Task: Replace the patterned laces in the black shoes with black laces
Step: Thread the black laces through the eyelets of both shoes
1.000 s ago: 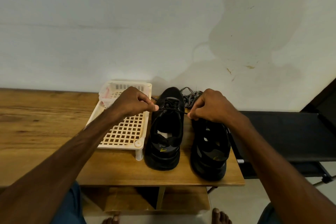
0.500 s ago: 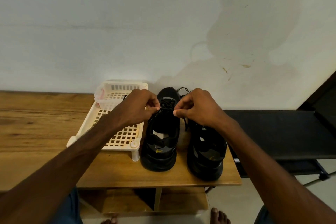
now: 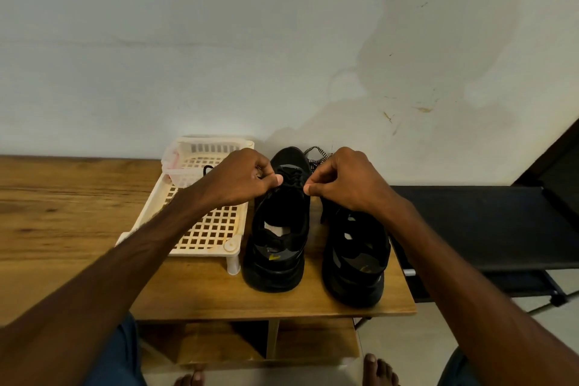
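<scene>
Pinching black lace, left hand, right hand, fingers curled

Toe of right shoe, patterned laces (mostly) behind right hand

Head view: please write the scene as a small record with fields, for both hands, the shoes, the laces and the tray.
left hand: pinches the black lace over the left shoe
right hand: pinches the same lace from the other side
left shoe: on the wooden table, heel toward the camera
right shoe: beside it, apart, front hidden by the right hand
patterned laces: lie behind the shoes, near the wall
tray: cream plastic, left of the shoes
</scene>
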`<state>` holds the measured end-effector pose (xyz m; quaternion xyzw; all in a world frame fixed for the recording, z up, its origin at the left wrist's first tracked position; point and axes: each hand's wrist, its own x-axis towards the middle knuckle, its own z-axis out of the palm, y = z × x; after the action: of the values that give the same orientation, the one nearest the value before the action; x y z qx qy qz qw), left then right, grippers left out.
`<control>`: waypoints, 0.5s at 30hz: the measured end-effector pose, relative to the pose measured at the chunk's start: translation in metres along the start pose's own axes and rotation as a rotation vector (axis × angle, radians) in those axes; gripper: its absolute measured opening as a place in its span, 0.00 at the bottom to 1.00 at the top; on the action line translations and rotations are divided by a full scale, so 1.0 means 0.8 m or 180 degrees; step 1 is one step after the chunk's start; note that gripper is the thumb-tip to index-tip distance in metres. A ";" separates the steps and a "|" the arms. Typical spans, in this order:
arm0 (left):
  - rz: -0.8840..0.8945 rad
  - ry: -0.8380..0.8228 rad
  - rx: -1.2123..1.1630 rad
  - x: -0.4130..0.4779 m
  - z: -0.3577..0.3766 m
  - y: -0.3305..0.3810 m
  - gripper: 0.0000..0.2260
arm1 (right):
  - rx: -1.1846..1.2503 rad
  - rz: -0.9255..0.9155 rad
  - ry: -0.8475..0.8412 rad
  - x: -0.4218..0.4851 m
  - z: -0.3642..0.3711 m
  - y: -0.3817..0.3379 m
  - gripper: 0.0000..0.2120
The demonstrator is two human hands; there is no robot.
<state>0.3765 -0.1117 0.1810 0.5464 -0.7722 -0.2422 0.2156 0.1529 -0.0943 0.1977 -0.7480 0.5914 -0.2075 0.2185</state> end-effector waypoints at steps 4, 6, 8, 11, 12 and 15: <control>-0.0105 0.0064 0.0059 0.004 -0.005 -0.014 0.12 | -0.0290 0.0198 0.0072 0.000 -0.003 0.000 0.02; -0.0192 0.0066 -0.0008 0.004 -0.007 -0.015 0.13 | -0.0350 0.0264 0.0051 -0.001 -0.004 0.000 0.02; -0.0370 -0.0006 -0.0417 0.001 -0.008 -0.008 0.14 | -0.0319 0.0250 0.0039 -0.002 -0.004 0.002 0.02; -0.0874 -0.0191 -0.1297 -0.004 -0.012 0.000 0.12 | -0.0096 0.0174 -0.0021 -0.004 -0.005 0.003 0.05; -0.0983 -0.0240 -0.1407 -0.005 -0.013 0.002 0.12 | -0.0041 0.0150 -0.0034 -0.005 -0.005 0.003 0.06; -0.1079 -0.0285 -0.1539 -0.004 -0.010 0.006 0.10 | 0.0008 -0.0006 -0.0100 -0.007 -0.009 0.000 0.05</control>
<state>0.3789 -0.1083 0.1896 0.5892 -0.5986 -0.4754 0.2617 0.1478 -0.0895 0.2030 -0.7514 0.5869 -0.1966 0.2285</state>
